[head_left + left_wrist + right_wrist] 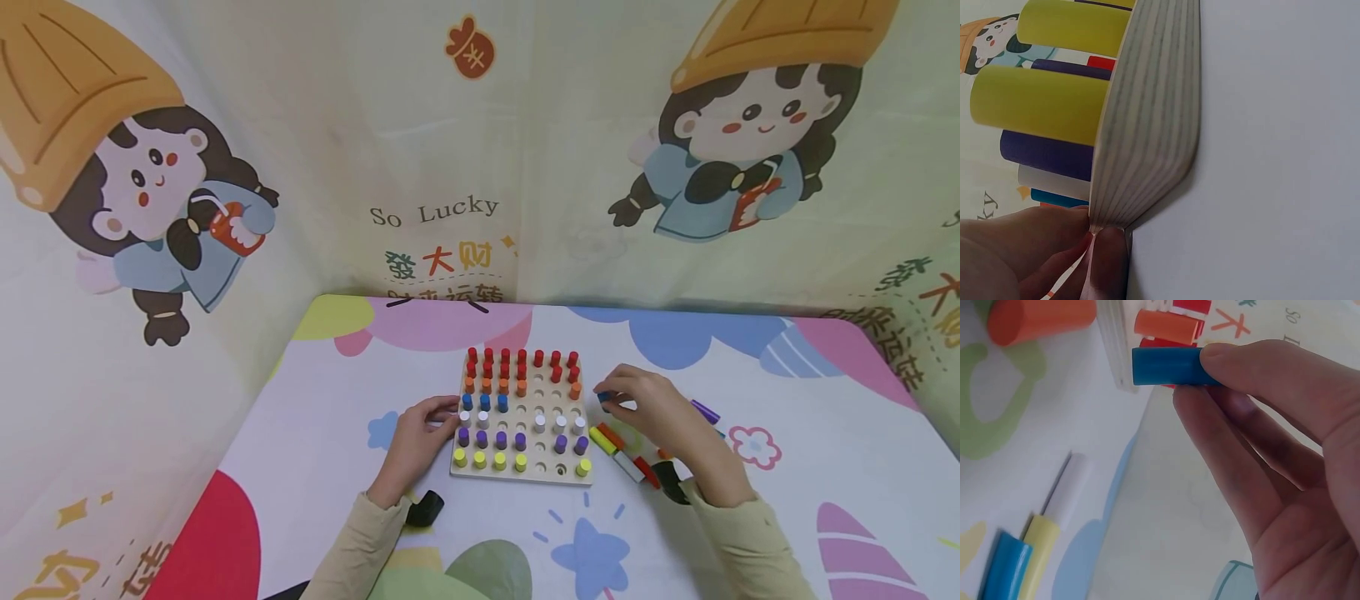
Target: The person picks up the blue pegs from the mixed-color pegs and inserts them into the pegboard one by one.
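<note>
A wooden pegboard (517, 477) lies on the table, with rows of red, orange, blue, white, purple and yellow pegs standing in it. Several holes in its rows hold no peg. My left hand (420, 442) pinches the board's left edge between thumb and fingers; the striped side of the board (1154, 106) fills much of the left wrist view. Just off the right side of the board, my right hand (648, 408) holds a blue peg (1166, 366) between thumb and fingertips, above the table. Its blue row (485, 402) has pegs only at the left end.
Right of the board lie loose pegs: a yellow peg (602, 439), an orange peg (611, 434), a white peg (628, 467) and a red peg (646, 472). A purple peg (705, 411) lies farther right, beyond the right forearm. A printed curtain (562, 167) hangs behind the table.
</note>
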Tool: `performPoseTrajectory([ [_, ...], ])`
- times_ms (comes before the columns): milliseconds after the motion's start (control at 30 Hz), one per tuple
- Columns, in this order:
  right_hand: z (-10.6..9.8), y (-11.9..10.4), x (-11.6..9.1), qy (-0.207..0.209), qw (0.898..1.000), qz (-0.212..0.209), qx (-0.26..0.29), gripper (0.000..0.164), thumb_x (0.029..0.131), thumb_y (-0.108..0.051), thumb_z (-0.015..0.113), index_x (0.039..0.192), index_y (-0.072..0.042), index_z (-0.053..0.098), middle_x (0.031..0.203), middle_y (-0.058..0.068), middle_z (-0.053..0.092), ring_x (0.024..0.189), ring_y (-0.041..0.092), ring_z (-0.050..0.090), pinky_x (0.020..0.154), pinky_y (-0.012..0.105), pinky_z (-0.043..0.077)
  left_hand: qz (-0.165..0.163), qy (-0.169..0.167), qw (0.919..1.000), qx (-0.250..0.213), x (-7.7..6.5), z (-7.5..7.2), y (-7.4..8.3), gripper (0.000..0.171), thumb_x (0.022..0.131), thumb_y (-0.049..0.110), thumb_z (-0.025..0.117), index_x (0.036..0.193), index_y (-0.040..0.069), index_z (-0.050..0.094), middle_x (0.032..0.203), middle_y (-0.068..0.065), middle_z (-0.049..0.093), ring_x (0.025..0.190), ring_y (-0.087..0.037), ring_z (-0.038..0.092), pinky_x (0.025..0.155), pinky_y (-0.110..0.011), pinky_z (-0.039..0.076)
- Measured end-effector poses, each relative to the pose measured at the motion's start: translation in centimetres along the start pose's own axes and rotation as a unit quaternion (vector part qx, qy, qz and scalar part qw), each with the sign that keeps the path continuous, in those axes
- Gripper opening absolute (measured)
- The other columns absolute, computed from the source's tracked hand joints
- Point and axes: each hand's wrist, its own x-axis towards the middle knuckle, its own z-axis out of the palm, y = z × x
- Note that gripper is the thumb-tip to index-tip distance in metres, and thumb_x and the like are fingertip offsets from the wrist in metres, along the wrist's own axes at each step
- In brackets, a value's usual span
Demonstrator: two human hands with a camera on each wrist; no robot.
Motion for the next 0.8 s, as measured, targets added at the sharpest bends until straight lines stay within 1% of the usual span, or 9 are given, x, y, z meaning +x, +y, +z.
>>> performPoseTrajectory([
  [167, 0.0, -0.5, 0.3, 0.002, 1.0, -0.005, 0.004, 0.025, 0.08, 0.002, 0.079, 0.103, -0.002, 0.074, 0.098, 0.007, 0.069, 0.086, 0.021, 0.072, 0.076, 0.036, 0.06, 0.0, 0.001, 1.0, 0.0, -0.1, 0.0, 0.0, 0.031, 0.093, 0.019, 0.07, 0.124, 0.013, 0.068, 0.114, -0.003, 0.071, 0.099, -0.016, 0.067, 0.082, -0.031, 0.057],
  [400, 0.3, -0.7, 0.7, 0.012, 1.0, -0.027, 0.004, 0.025, 0.08, 0.003, 0.078, 0.104, -0.001, 0.074, 0.098, 0.007, 0.069, 0.086, 0.02, 0.072, 0.076, 0.035, 0.06, 0.0, 0.003, 1.0, 0.001, -0.1, 0.0, -0.1, 0.031, 0.093, 0.018, 0.07, 0.124, 0.013, 0.068, 0.115, -0.002, 0.07, 0.098, -0.016, 0.067, 0.081, -0.028, 0.057],
  [600, 0.3, -1.3, 1.2, 0.008, 1.0, -0.024, 0.016, 0.025, 0.082, 0.002, 0.077, 0.106, -0.003, 0.074, 0.099, 0.006, 0.069, 0.088, 0.019, 0.07, 0.078, 0.035, 0.06, 0.006, 0.004, 1.0, 0.0, -0.1, 0.0, -0.2, 0.031, 0.093, 0.018, 0.07, 0.124, 0.013, 0.068, 0.115, -0.002, 0.07, 0.099, -0.015, 0.066, 0.08, -0.026, 0.056],
  [800, 0.5, -1.9, 1.7, 0.006, 1.0, -0.024, 0.017, 0.023, 0.082, 0.001, 0.077, 0.104, -0.004, 0.074, 0.101, 0.005, 0.069, 0.089, 0.019, 0.07, 0.079, 0.035, 0.059, 0.003, 0.003, 1.0, 0.0, 0.0, 0.0, -0.2, 0.031, 0.094, 0.019, 0.069, 0.124, 0.013, 0.068, 0.116, -0.002, 0.07, 0.098, -0.015, 0.066, 0.079, -0.025, 0.056],
])
